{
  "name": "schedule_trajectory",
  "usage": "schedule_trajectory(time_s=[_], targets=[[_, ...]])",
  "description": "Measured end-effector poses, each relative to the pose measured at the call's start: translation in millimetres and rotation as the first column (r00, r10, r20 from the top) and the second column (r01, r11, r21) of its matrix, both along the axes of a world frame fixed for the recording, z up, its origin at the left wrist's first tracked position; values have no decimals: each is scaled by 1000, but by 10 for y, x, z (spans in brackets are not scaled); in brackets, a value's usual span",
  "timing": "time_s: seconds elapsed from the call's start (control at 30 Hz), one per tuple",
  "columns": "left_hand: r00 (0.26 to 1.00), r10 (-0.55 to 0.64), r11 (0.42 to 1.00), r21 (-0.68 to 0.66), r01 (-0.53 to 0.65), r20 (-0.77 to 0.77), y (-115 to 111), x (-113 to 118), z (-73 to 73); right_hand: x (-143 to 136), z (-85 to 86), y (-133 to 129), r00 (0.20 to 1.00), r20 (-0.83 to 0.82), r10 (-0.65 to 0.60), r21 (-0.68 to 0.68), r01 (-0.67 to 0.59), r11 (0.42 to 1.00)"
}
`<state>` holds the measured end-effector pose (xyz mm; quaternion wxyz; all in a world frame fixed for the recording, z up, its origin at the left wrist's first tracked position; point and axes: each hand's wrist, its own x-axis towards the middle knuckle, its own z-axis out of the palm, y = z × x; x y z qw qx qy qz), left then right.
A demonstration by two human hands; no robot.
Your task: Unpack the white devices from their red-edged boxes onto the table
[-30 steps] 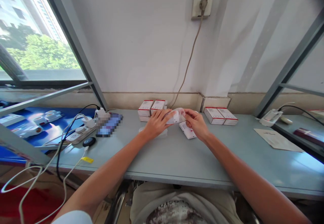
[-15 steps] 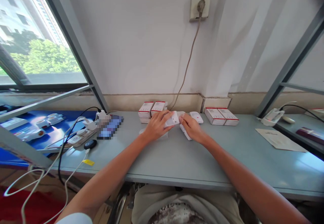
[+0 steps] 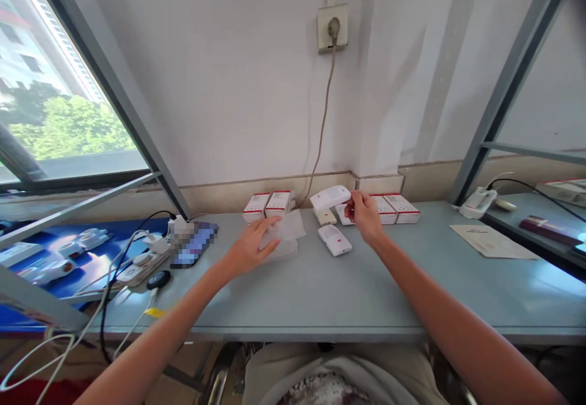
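Note:
My right hand (image 3: 364, 214) is closed on one end of a white motion detector (image 3: 329, 198), raised above the table. A second white motion detector (image 3: 334, 240) lies face up below it, and another white unit (image 3: 344, 214) is partly hidden behind my right fingers. A cream-coloured flat piece (image 3: 324, 216) sits under the raised detector. To the left, my left hand (image 3: 249, 246) is open, thumb and fingers apart, over clear plastic bags (image 3: 289, 226). Whether its fingertips touch the upper bag is hard to make out.
White-and-red boxes (image 3: 268, 204) stand by the wall, with more boxes (image 3: 398, 208) at right. A phone (image 3: 195, 245), a power strip (image 3: 145, 264) and a black round device (image 3: 158, 280) are on the left, among loose cables. A paper sheet (image 3: 492, 242) lies right.
My hands have moved apart. The right hand has carried the detector up and away from the plastic bag, while the left has moved left and opened. The camera view has shifted slightly.

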<state>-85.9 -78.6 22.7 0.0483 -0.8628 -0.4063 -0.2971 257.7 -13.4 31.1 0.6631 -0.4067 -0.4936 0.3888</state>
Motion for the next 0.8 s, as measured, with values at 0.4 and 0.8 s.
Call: schedule_trajectory(time_s=[0.4,0.8], targets=[[957,82,996,56,-69,-277,12,-295,-149,139,-97,132,981,-17,-194,22,194,981],[919,263,944,274,-183,-294,-7,-162,-162,197,-75,149,964,34,-264,32,263,964]])
